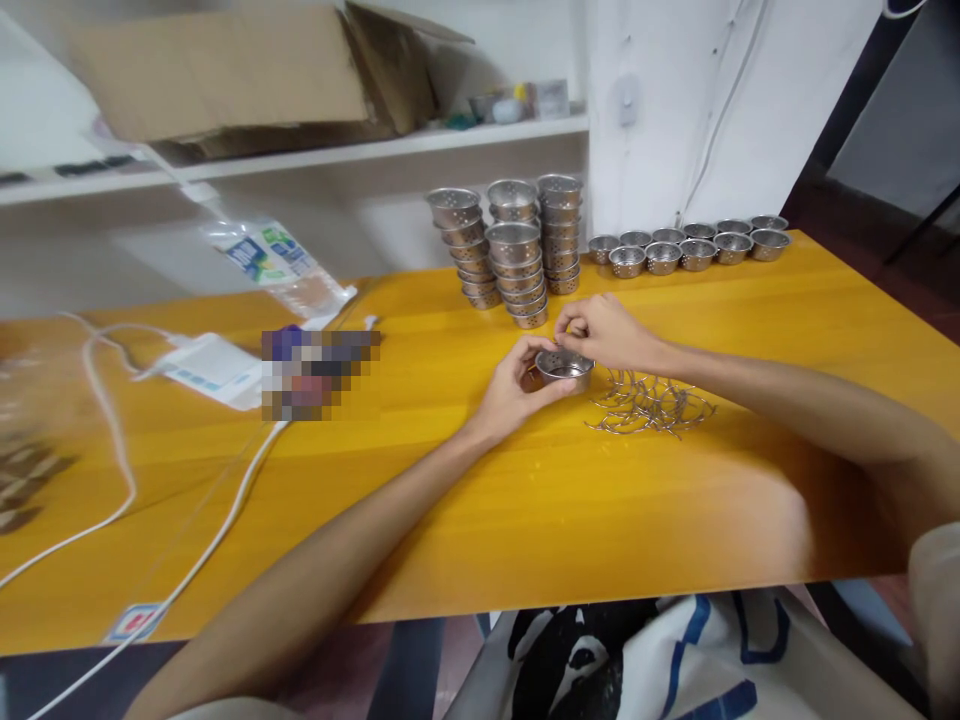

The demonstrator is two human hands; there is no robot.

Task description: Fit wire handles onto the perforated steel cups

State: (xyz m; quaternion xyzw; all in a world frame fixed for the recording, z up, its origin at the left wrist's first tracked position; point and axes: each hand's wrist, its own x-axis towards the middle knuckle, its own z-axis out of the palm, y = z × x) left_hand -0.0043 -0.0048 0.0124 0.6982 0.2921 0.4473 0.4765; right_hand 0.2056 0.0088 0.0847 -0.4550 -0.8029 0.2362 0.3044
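Observation:
My left hand [517, 385] is closed around the left side of a small perforated metal cup [566, 368], thumb on its near side. Over the far rim of this cup, my right hand [604, 335] has its thumb and fingers pinched together. Whatever sits in that pinch is too small to make out. A loose pile of thin curved metal wires [652, 405] lies on the table just right of the cup, below my right wrist.
Stacked perforated cups [514, 245] stand behind my hands, with rows of single cups [697, 252] to their right by the wall. Leftward lie a plastic bottle [281, 265], a white box [214, 370] and a white cable [240, 490]. A cardboard box [225, 75] sits on the shelf.

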